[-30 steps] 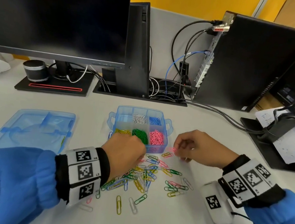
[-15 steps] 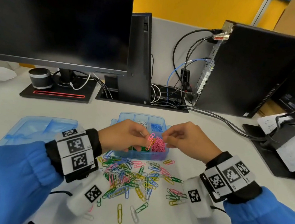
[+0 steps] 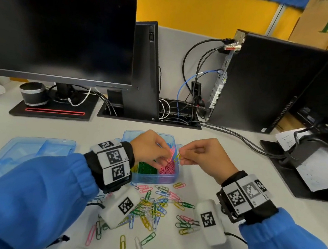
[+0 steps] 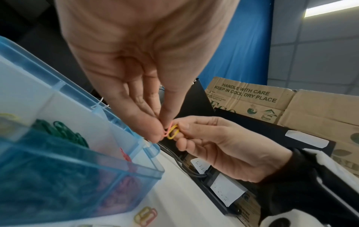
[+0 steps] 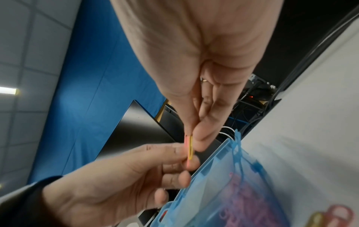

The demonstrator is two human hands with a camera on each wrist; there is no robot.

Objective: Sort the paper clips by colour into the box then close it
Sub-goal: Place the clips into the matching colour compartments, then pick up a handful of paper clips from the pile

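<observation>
Here, over the box (image 3: 170, 181) — pink clip (image 3: 171, 153) in left hand (image 3: 148, 149) grip, yellow clip (image 3: 177, 157) in right hand (image 3: 202, 156) grip.

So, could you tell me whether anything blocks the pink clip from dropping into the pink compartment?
Only the yellow clip, apparently hooked to the pink clip; the box lies open with its pink compartment just beneath.

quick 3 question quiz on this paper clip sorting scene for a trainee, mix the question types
1. True or false: the lid is on the box.
2. The left hand pinches a clip of which colour: A pink, B blue, C white?
3. Fill in: the right hand pinches a ____ clip.

Key:
1. False; it lies on the desk, left of the box.
2. A, the pink clip.
3. Yellow; the yellow clip.
</observation>
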